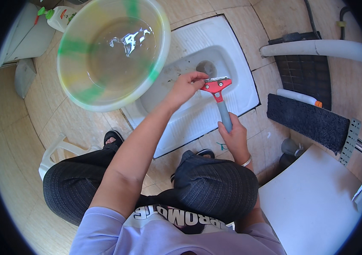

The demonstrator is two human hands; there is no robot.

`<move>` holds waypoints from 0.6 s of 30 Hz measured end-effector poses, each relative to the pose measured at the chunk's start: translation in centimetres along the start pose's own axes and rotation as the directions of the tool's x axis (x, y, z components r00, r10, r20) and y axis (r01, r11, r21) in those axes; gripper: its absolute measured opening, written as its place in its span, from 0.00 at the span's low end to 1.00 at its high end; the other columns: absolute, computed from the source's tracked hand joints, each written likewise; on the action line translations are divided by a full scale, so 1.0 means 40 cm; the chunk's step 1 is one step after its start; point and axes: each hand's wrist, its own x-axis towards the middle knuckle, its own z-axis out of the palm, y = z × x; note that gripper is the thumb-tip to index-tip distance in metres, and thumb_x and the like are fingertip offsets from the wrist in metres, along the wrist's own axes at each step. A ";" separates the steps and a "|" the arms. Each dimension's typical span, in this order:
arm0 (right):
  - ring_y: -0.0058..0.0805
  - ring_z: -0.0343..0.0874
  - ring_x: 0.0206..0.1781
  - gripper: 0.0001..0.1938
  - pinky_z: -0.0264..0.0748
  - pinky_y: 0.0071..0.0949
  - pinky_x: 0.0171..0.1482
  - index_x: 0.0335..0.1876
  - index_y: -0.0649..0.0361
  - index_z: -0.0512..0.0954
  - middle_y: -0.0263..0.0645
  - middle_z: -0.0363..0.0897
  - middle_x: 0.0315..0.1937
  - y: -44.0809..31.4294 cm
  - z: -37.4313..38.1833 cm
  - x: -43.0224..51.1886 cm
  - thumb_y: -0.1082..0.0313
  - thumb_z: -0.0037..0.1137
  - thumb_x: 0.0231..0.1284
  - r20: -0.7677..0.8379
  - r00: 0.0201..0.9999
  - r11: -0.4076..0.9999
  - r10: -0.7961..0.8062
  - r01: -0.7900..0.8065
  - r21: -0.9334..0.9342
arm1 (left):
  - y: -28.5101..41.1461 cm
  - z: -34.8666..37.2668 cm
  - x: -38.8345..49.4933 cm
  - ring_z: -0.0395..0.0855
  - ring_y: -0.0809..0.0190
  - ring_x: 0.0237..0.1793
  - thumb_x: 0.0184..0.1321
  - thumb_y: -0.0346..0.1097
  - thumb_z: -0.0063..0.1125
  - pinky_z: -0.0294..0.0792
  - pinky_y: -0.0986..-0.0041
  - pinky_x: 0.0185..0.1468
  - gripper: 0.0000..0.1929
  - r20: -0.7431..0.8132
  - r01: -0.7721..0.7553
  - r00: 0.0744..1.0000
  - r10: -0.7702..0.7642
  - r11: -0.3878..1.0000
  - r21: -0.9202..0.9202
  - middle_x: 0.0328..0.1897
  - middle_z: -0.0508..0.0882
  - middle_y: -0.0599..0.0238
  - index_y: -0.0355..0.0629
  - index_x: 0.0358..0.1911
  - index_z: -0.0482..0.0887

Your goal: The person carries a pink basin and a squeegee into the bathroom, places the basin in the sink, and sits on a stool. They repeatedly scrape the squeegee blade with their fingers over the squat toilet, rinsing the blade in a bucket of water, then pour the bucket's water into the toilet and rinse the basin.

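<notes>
My right hand (234, 132) is closed around the grey handle of a red blade scraper (216, 85), held upright over a white squat toilet (200, 119). The fingers of my left hand (189, 84) pinch the left end of the scraper's head, at its metal blade (217, 78). Two screws show on the red head. Behind the blade lies the toilet's drain hole (206, 68), and dark specks mark the basin. Whether the blade is loose in its clamp, I cannot tell.
A large plastic tub (114, 57) of cloudy water overlaps the toilet's left part. To the right are a dark flat mop head (306, 122), a white bottle (299, 96) with an orange cap and a white pipe (314, 47). A white plastic stool (58, 146) stands by my left leg.
</notes>
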 end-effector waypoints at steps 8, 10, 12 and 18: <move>0.22 0.72 0.27 0.17 0.73 0.26 0.33 0.50 0.64 0.75 0.42 0.76 0.25 0.008 -0.014 -0.005 0.68 0.62 0.56 0.018 0.996 0.996 -0.083 0.083 0.018 | 0.046 -0.050 0.002 0.78 0.73 0.37 0.59 0.32 0.57 0.70 0.81 0.45 0.12 0.225 0.045 0.973 -0.044 0.999 0.001 0.36 0.83 0.69 0.34 0.43 0.84; 0.29 0.74 0.27 0.17 0.74 0.28 0.34 0.50 0.64 0.75 0.44 0.76 0.25 0.003 -0.021 -0.008 0.68 0.62 0.56 0.041 0.997 0.998 -0.066 0.066 0.022 | 0.056 -0.048 -0.003 0.77 0.74 0.35 0.59 0.33 0.57 0.70 0.81 0.43 0.11 0.220 0.037 0.975 -0.041 0.999 0.026 0.34 0.83 0.69 0.34 0.41 0.84; 0.43 0.78 0.28 0.16 0.75 0.32 0.35 0.49 0.63 0.74 0.49 0.77 0.27 -0.003 -0.025 -0.011 0.68 0.61 0.56 0.069 0.996 0.998 -0.056 0.053 0.042 | 0.062 -0.041 -0.010 0.77 0.74 0.34 0.59 0.34 0.58 0.70 0.81 0.42 0.10 0.203 0.025 0.979 -0.034 0.999 0.048 0.32 0.82 0.69 0.34 0.39 0.83; 0.24 0.76 0.28 0.17 0.74 0.27 0.34 0.50 0.64 0.75 0.43 0.77 0.25 -0.007 -0.020 -0.010 0.68 0.62 0.56 0.077 0.994 0.997 -0.075 0.076 -0.014 | 0.066 -0.030 -0.012 0.76 0.74 0.33 0.61 0.37 0.58 0.69 0.81 0.41 0.10 0.155 0.109 0.981 -0.121 0.991 0.080 0.31 0.81 0.71 0.36 0.37 0.83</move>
